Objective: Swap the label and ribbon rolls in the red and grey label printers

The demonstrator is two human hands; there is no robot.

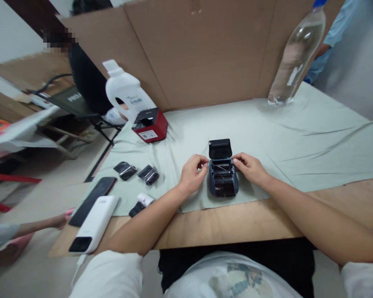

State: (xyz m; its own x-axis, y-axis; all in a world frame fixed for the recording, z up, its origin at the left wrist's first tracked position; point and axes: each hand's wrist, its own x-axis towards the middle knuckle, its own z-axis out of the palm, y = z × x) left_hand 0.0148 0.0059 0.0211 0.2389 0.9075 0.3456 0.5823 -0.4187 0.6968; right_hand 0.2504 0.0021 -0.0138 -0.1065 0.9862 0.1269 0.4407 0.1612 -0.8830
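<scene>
A small dark blue portable printer (209, 176) rests on the cloth in front of me. Its black lid (220, 149) is flipped up at the far end. Inside lies a roll of shiny black ribbon (224, 185), with a strip of it spread over the front. My left hand (193, 170) is at the printer's left side, thumb and fingers bent and touching its edge near the hinge. On the opposite side, my right hand (249, 166) pinches the edge with thumb and forefinger. Left of my left hand lie two small black ribbon rolls (125, 170) (148, 175).
Beyond the rolls stand a red-and-black box (153, 127) and a white jug (127, 91). A black phone (93, 201), a white power bank (96, 225) with a cable and a small white roll (145, 199) lie at left. A water bottle (298, 58) leans against the cardboard partition (205, 54).
</scene>
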